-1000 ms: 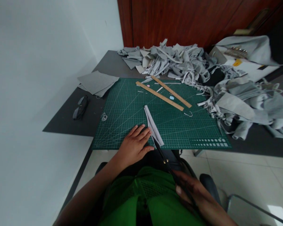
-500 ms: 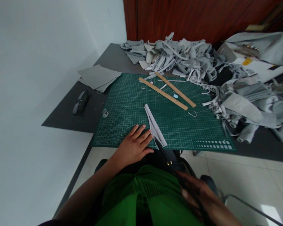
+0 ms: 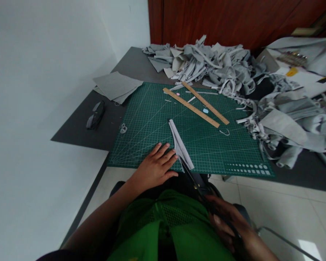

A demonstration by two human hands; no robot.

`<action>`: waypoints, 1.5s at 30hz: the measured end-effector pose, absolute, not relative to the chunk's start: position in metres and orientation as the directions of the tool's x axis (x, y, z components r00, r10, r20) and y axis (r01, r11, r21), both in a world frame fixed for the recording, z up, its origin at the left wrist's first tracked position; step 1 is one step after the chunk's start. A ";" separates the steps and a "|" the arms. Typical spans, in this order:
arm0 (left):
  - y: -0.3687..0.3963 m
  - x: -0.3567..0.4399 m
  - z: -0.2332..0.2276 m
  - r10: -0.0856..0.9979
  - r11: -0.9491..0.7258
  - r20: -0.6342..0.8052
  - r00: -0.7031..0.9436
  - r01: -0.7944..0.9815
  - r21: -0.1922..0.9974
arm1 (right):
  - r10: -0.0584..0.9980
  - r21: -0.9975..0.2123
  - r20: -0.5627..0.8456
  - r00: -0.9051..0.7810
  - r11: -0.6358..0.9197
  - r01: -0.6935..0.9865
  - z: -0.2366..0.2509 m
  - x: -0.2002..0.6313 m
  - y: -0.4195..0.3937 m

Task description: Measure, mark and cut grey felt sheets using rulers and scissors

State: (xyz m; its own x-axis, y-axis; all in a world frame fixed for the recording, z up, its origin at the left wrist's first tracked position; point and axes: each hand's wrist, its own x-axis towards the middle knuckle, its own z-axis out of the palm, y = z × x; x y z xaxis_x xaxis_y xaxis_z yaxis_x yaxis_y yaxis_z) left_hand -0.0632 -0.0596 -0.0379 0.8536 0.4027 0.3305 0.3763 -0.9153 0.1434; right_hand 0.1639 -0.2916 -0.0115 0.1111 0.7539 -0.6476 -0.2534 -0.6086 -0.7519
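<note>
My left hand [image 3: 157,167] lies flat with its fingers spread at the near edge of the green cutting mat [image 3: 146,119]. Its fingertips touch the left side of a narrow, folded piece of light grey fabric [image 3: 181,145]. Below the mat's edge, my right hand [image 3: 229,223] is wrapped round the dark handles of long scissors [image 3: 189,177]. Their blades reach up to the near end of the fabric, close to my left fingertips. Whether the blade tips are over or under the cloth is hard to see.
Two wooden rulers [image 3: 191,107] lie farther up the mat among small scraps. Grey sheets [image 3: 118,86] and glasses [image 3: 95,115] are at the left. Heaped grey fabric [image 3: 201,61] fills the back and right, beside a white box [image 3: 285,74]. A white wall [image 3: 57,54] borders the left.
The view has shifted slightly, so the mat and its contents appear a little farther right. My left hand stays flat by the fabric, and my right hand still holds the scissors.
</note>
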 end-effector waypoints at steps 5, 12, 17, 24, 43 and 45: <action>-0.060 -0.063 -0.039 0.405 -0.914 0.337 0.850 0.381 0.137 | 0.764 -0.750 -0.641 0.072 -0.605 -0.268 -0.008 0.165 -0.282; -0.060 -0.064 -0.040 0.397 -0.918 0.366 0.842 0.371 0.142 | 0.746 -0.741 -0.659 0.091 -0.624 -0.247 -0.009 0.167 -0.280; -0.060 -0.064 -0.040 0.402 -0.915 0.357 0.843 0.372 0.155 | 0.762 -0.755 -0.645 0.064 -0.621 -0.211 -0.014 0.166 -0.280; -0.060 -0.064 -0.039 0.417 -0.909 0.341 0.843 0.375 0.184 | 0.771 -0.764 -0.636 0.023 -0.625 -0.160 -0.013 0.164 -0.280; -0.059 -0.063 -0.036 0.413 -0.910 0.340 0.845 0.371 0.183 | 0.759 -0.753 -0.649 0.046 -0.633 -0.180 -0.022 0.171 -0.286; -0.059 -0.063 -0.036 0.414 -0.910 0.339 0.845 0.371 0.187 | 0.756 -0.747 -0.653 0.039 -0.636 -0.193 -0.021 0.172 -0.287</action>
State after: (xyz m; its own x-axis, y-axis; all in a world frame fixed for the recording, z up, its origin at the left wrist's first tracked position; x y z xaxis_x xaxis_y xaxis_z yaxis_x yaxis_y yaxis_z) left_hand -0.0628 -0.0590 -0.0356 0.8447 0.4143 0.3387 0.3713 -0.9096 0.1866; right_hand 0.1718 -0.2865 -0.0210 0.0393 0.7560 -0.6534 -0.1927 -0.6359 -0.7473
